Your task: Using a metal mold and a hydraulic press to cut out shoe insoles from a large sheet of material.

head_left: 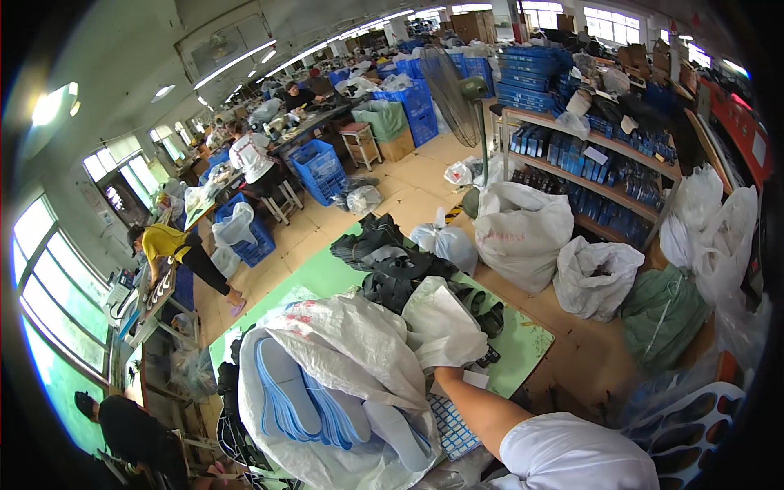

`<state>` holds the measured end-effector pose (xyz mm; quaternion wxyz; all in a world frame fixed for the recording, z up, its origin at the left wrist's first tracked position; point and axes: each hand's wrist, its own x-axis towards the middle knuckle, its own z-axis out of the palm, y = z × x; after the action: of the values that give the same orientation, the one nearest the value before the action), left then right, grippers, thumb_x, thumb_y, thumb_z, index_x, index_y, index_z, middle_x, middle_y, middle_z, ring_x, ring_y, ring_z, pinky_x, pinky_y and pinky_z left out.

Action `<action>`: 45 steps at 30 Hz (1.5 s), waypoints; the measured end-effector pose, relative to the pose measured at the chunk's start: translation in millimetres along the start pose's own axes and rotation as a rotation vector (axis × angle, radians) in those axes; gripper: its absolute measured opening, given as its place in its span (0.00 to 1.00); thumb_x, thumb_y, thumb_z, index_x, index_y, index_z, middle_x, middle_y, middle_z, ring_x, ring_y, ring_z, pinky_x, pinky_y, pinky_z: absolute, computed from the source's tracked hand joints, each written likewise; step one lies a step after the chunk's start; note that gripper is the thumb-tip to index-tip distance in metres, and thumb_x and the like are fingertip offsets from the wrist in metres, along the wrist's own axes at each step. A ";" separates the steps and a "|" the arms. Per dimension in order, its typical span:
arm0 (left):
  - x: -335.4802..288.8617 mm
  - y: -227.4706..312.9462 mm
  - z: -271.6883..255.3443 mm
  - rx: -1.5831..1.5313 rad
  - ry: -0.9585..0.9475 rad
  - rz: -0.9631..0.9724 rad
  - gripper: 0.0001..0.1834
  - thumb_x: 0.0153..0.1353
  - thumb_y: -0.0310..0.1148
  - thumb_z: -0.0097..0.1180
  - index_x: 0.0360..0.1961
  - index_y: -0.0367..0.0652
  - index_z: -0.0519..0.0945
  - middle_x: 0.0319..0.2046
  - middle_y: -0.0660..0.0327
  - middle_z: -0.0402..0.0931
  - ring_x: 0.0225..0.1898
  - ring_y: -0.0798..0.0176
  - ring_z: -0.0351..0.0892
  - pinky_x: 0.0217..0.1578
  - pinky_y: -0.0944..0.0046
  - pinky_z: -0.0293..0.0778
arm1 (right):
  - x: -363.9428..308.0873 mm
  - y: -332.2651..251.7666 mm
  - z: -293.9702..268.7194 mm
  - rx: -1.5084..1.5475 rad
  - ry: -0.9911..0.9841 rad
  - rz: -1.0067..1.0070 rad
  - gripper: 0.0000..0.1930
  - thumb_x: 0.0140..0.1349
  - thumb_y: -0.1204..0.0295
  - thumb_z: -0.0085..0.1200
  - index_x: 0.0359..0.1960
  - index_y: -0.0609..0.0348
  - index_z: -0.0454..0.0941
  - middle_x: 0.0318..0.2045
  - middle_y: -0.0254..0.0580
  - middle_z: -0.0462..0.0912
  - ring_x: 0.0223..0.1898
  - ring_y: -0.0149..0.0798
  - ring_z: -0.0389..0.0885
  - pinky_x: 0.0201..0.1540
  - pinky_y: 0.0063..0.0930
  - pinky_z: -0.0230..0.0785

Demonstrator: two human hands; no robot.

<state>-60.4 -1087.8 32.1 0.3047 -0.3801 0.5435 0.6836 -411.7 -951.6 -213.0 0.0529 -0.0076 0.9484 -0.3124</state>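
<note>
A big white woven sack (343, 327) lies on its side on the green table (527, 336), its mouth toward me. Inside it are stacks of light-blue and white shoe insoles (286, 388). My right forearm reaches in from the lower right. At its end my right hand (447, 376) meets the raised fold on the sack's right side, which covers the fingers; I cannot see what they grip. Below the wrist lie a small white paper (475, 379) and a blue-and-white checkered sheet (452, 426). My left hand is out of sight.
Black strap-like shoe parts (388, 253) heap on the table's far side. Several full sacks (523, 233) stand to the right, before a rack (588, 155) of blue pieces. A pedestal fan (453, 94) stands beyond. Co-workers (175, 249) work at benches on the left.
</note>
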 end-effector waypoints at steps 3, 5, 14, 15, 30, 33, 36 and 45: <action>-11.9 -22.1 3.6 -0.021 0.023 0.011 0.50 0.53 0.57 0.61 0.67 0.36 0.55 0.59 0.50 0.65 0.59 0.53 0.66 0.58 0.56 0.65 | 10.0 -5.0 -4.5 0.044 0.004 -0.027 0.26 0.64 0.57 0.44 0.63 0.50 0.66 0.59 0.50 0.72 0.59 0.50 0.72 0.57 0.45 0.67; -20.6 -35.8 6.4 -0.031 0.033 0.016 0.50 0.53 0.57 0.61 0.67 0.36 0.55 0.59 0.51 0.65 0.59 0.53 0.67 0.58 0.56 0.65 | 5.8 -0.5 -9.6 0.042 -0.008 -0.045 0.26 0.64 0.57 0.44 0.63 0.51 0.66 0.59 0.50 0.72 0.59 0.50 0.72 0.57 0.45 0.67; -37.9 -70.5 12.6 -0.056 0.137 0.085 0.47 0.54 0.56 0.61 0.66 0.36 0.58 0.59 0.52 0.66 0.58 0.54 0.67 0.58 0.56 0.65 | 23.6 -8.0 -26.4 0.092 -0.043 -0.172 0.25 0.63 0.57 0.45 0.60 0.51 0.68 0.57 0.50 0.74 0.57 0.50 0.73 0.57 0.45 0.68; -40.4 -72.3 11.4 -0.056 0.155 0.087 0.47 0.54 0.56 0.61 0.66 0.36 0.58 0.58 0.52 0.67 0.58 0.54 0.67 0.58 0.56 0.65 | 23.3 -12.9 -27.5 0.104 -0.053 -0.183 0.24 0.63 0.57 0.45 0.60 0.51 0.69 0.56 0.50 0.74 0.57 0.50 0.73 0.56 0.45 0.68; -47.9 -122.7 14.9 -0.123 0.236 0.023 0.44 0.56 0.55 0.60 0.64 0.35 0.62 0.57 0.53 0.69 0.58 0.55 0.67 0.58 0.57 0.64 | 10.7 -34.9 -32.7 0.077 -0.200 -0.254 0.22 0.62 0.58 0.47 0.56 0.53 0.73 0.53 0.49 0.77 0.55 0.51 0.75 0.55 0.46 0.68; -49.1 -133.6 16.1 -0.143 0.225 0.010 0.43 0.56 0.55 0.60 0.64 0.35 0.63 0.57 0.54 0.69 0.57 0.56 0.67 0.58 0.57 0.64 | 11.4 -26.6 -33.7 0.044 -0.220 -0.262 0.22 0.62 0.58 0.47 0.55 0.53 0.74 0.52 0.49 0.78 0.54 0.51 0.76 0.55 0.46 0.68; -52.5 -145.1 17.4 -0.158 0.209 -0.002 0.43 0.57 0.55 0.59 0.64 0.35 0.64 0.57 0.54 0.70 0.57 0.56 0.68 0.57 0.58 0.64 | 11.1 -32.1 -33.3 0.013 -0.234 -0.266 0.22 0.62 0.58 0.48 0.54 0.53 0.74 0.52 0.49 0.78 0.54 0.51 0.76 0.55 0.46 0.69; -50.3 -153.5 37.0 -0.168 0.091 -0.003 0.41 0.58 0.54 0.59 0.63 0.34 0.66 0.56 0.55 0.71 0.57 0.57 0.68 0.57 0.58 0.63 | 7.6 15.8 -33.4 -0.117 -0.203 -0.248 0.21 0.61 0.58 0.49 0.52 0.54 0.77 0.50 0.49 0.80 0.52 0.51 0.78 0.54 0.46 0.69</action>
<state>86.4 -1017.6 0.8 0.2477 -0.4356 0.4969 0.7085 -422.6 -919.4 -196.4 0.1090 -0.1594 0.9465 -0.2586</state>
